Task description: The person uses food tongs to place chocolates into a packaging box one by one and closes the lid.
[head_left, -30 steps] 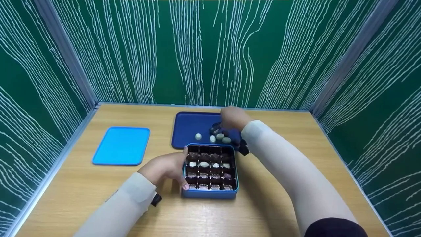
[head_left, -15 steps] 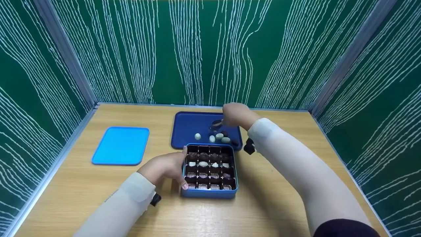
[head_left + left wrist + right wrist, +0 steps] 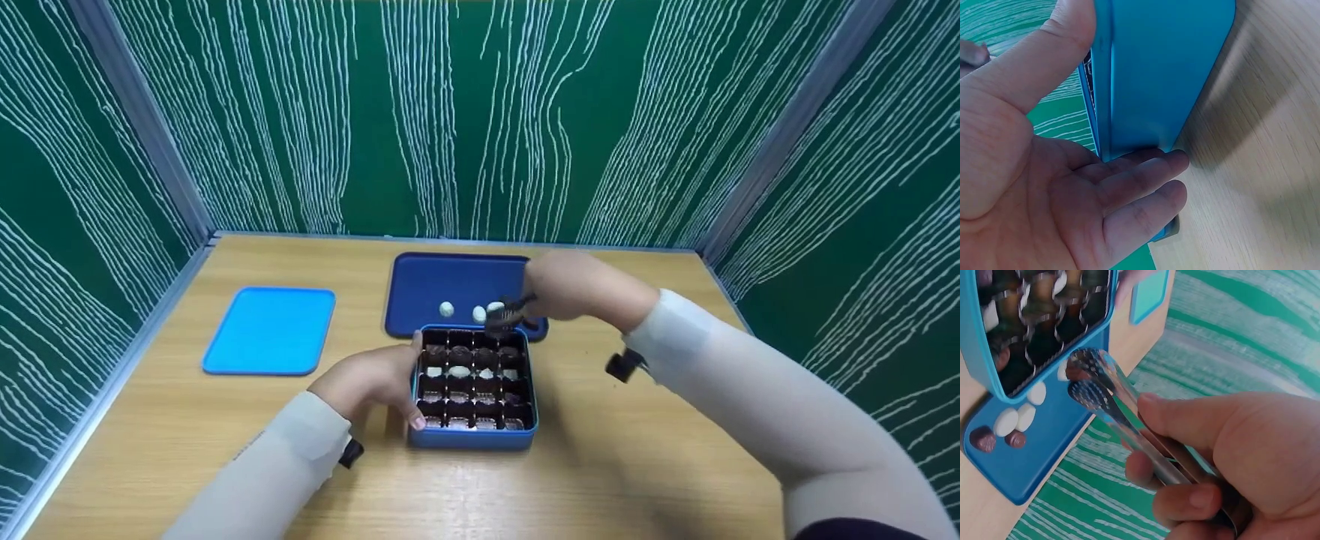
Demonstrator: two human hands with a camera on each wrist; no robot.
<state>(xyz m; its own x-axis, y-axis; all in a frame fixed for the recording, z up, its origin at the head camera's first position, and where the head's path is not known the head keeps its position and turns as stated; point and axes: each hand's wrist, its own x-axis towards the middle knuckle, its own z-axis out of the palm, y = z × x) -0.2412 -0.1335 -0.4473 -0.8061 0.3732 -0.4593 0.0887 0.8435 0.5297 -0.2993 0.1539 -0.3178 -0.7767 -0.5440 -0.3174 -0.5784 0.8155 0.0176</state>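
Observation:
My right hand [image 3: 562,283] grips metal tongs [image 3: 1129,416] with scooped, perforated tips. A brown chocolate [image 3: 1076,372] shows between those tips. In the head view the tongs reach over the back rim of the blue tin box [image 3: 472,439], which has a dark divided insert with dark and white chocolates. My left hand [image 3: 379,381] holds the box by its left side, thumb at the front corner and fingers toward the back corner. In the left wrist view the fingertips lie against the box wall [image 3: 1157,73].
Behind the box lies a dark blue tray [image 3: 435,277] with white candies [image 3: 447,308] and a few brown chocolates [image 3: 982,439]. A light blue lid [image 3: 270,330] sits at the left of the wooden table [image 3: 637,465]. Green patterned panels [image 3: 315,112] close off the back and sides.
My right hand has drawn back to the right and toward me, bringing the tongs from over the tray to the box's back edge. The left hand keeps its place on the box.

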